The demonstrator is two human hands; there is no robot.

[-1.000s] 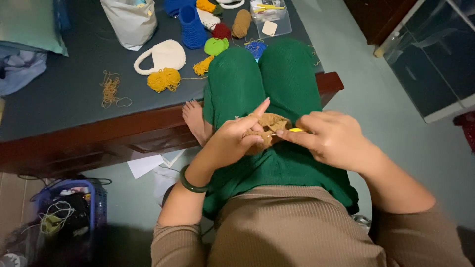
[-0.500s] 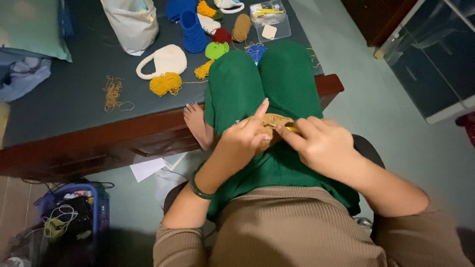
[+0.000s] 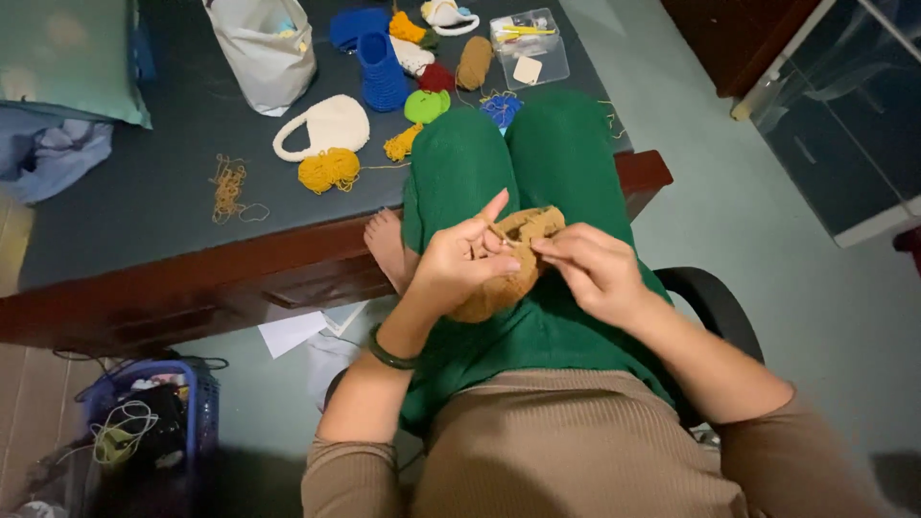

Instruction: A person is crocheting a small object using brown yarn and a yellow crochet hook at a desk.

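Note:
A tan crocheted piece (image 3: 518,240) rests on my lap over green trousers. My left hand (image 3: 462,261) grips its near side, index finger raised. My right hand (image 3: 593,273) pinches the piece's edge from the right, fingers closed; any hook in it is hidden. Both hands meet over the piece, above my thighs.
A dark table (image 3: 144,206) in front carries a white crocheted bag (image 3: 326,127), a yellow yarn ball (image 3: 328,170), a blue crocheted cup (image 3: 382,72), a green disc (image 3: 425,105), a clear plastic box (image 3: 530,43) and a white sack (image 3: 264,48). A blue basket (image 3: 144,422) stands on the floor at left.
My right hand has drawn back a little to the right and uncovered more of the tan piece. The view has shifted slightly; my left hand keeps its grip.

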